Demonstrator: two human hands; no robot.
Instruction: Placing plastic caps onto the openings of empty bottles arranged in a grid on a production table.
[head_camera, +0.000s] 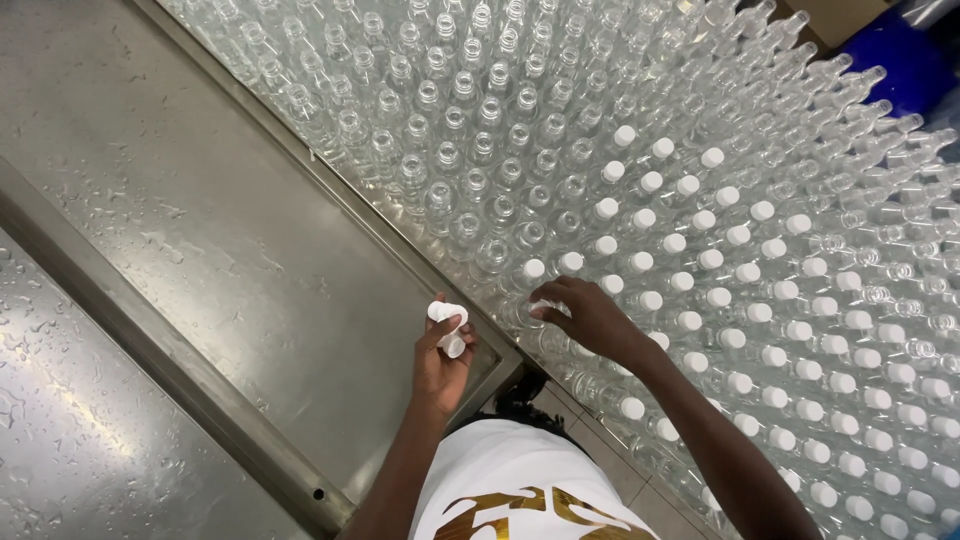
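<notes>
My left hand (443, 360) is closed around a few small white bottle caps (448, 324) and hovers over the wet steel tray. My right hand (590, 315) reaches into a dense block of clear plastic bottles (470, 180) and presses a white cap (541, 307) with its fingertips onto a bottle at the block's near edge. Bottles to the right of that hand carry white caps (720, 260). Bottles to the upper left stand uncapped.
A wet stainless steel tray (230, 230) with raised rims lies left of the bottles, with another steel surface (70, 420) beyond it. A blue object (900, 60) sits at the top right corner. My white shirt (520, 485) shows at the bottom.
</notes>
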